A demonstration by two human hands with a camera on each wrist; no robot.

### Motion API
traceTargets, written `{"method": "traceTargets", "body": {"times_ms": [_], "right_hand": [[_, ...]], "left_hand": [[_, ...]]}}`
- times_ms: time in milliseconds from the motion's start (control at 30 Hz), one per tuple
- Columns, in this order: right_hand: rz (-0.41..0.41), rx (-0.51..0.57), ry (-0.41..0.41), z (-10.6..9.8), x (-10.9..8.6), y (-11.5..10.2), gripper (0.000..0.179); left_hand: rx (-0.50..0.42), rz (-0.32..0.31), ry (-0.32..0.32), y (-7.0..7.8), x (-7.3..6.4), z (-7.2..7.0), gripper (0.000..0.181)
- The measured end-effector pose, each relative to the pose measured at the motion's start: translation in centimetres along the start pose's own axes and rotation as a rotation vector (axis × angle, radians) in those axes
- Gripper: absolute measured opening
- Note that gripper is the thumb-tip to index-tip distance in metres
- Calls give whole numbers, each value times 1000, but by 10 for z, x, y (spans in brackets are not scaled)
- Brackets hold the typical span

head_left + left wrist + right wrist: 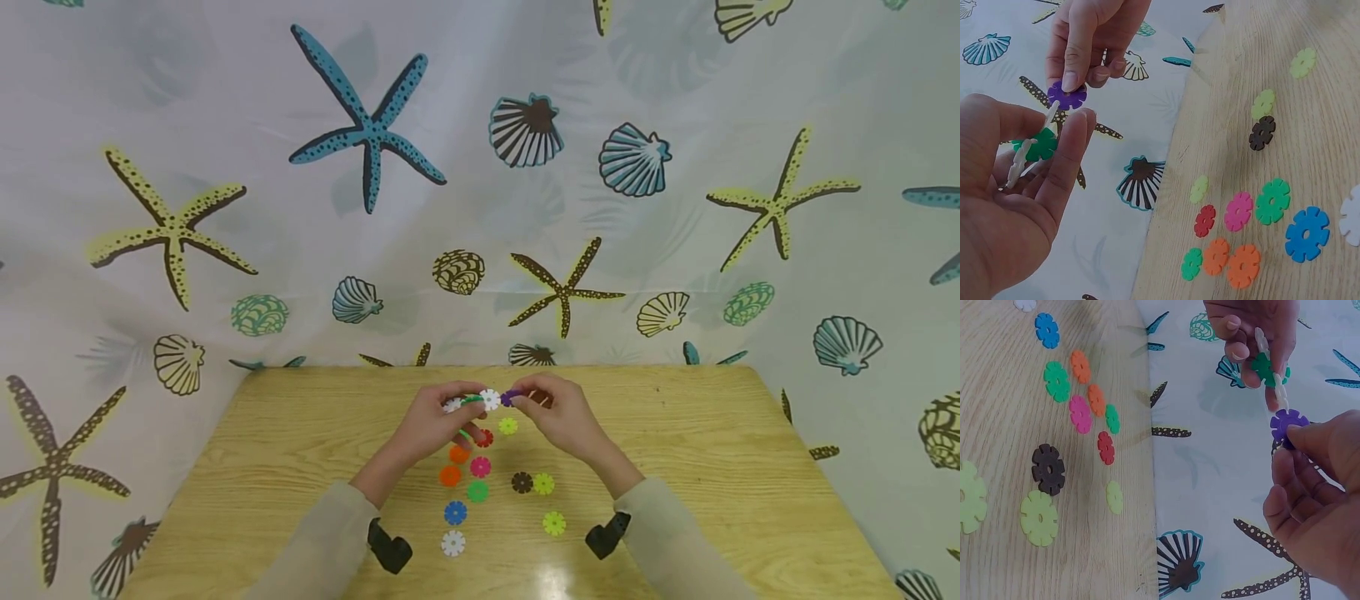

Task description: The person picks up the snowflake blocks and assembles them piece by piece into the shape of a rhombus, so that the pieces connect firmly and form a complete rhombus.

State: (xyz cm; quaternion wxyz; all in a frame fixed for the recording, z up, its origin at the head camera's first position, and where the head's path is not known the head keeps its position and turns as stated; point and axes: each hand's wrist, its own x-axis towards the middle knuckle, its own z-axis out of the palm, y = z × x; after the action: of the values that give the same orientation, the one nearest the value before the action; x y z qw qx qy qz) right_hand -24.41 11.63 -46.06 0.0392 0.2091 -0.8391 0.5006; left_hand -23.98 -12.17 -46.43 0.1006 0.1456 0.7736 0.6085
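Above the far part of the table, my left hand (437, 418) pinches a short chain of notched plastic discs. The chain has a green disc (1040, 145) between a white disc (1018, 164) and a second white disc (490, 400). Between thumb and fingertips my right hand (562, 417) pinches a purple disc (1288, 425). The purple disc meets the edge of the second white disc, the two standing at an angle to each other. Part of the chain is hidden behind the left fingers.
Loose discs lie on the wooden table (675, 467) below the hands: orange (450, 476), pink (481, 467), red (1105, 447), blue (455, 512), white (453, 543), brown (522, 482), and several green and yellow ones. A patterned curtain (450, 208) hangs behind the table.
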Motion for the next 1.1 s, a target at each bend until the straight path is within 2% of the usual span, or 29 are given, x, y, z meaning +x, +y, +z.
{"method": "traceTargets", "body": {"times_ms": [400,700,833,967,1100], "right_hand": [[-71,-25,24,3,0,-4,8],[-144,-35,68,8,1,-9,7],[-166,-18,62,7,1,-7,8],[-153,-16,22,5,-1,-4,10],[-152,-26,-28,5,-2,-3,13]], "left_hand": [[53,82,-63,4,-2,-4,39],[-14,81,-56,9,-1,-1,35],[-34,89,-61,8,-2,0,35],[-36,66,-77,5,-3,2,35],[7,-2,-100,3,-4,2,34]]}}
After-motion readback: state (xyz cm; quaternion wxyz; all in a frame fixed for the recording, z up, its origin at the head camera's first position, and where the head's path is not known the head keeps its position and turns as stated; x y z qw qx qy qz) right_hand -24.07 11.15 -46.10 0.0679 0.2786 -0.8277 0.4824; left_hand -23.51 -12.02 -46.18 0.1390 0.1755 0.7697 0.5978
